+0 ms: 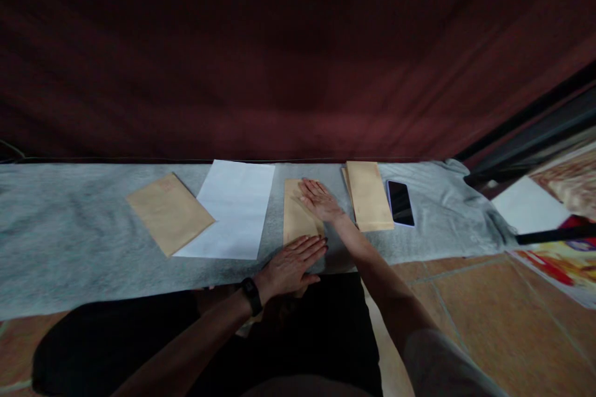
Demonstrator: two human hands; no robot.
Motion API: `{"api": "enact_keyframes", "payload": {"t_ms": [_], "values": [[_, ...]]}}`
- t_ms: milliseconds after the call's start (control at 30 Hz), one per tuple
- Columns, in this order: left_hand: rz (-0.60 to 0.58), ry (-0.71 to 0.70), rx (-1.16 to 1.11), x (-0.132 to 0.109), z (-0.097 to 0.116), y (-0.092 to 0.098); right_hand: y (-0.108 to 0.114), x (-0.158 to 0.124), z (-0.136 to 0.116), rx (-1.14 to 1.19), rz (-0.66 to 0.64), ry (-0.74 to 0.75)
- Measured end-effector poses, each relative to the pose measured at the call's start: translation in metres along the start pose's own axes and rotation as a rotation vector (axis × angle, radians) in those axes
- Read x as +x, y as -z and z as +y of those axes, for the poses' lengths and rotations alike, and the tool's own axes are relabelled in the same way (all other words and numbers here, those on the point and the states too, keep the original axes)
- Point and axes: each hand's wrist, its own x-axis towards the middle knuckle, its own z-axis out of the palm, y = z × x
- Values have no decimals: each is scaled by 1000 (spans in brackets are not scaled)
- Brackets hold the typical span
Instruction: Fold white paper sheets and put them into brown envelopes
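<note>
A brown envelope lies flat on the grey cloth in front of me. My left hand, with a dark band on its wrist, rests across the envelope's near end, fingers stretched out. Over the upper right part of the same envelope lies my right hand, palm down and fingers extended. Neither hand grips anything. To the left, white paper is partly covered by another brown envelope set at an angle. A small stack of brown envelopes sits to the right of my right hand.
A phone with a dark screen lies just right of the stack. Dark red fabric hangs behind the cloth-covered surface. At the far right are a white sheet and a colourful printed item near the tiled floor.
</note>
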Motion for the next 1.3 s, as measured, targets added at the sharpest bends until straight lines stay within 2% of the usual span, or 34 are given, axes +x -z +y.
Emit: {"api": "enact_keyframes", "payload": {"t_ms": [233, 500, 667, 867, 1100, 1300], "values": [[15, -2, 12, 0, -1, -2, -6, 1, -5, -33, 26, -75], [29, 0, 0, -1, -1, -8, -5, -37, -29, 20, -59, 23], [37, 31, 0, -1, 1, -8, -4, -60, -44, 45, -65, 57], [19, 32, 11, -1, 3, -4, 1, -78, -59, 82, -95, 87], [17, 85, 25, -5, 5, -11, 5, -100, -76, 145, -119, 73], [18, 76, 55, -6, 3, -14, 14, -111, -77, 278, -112, 72]]}}
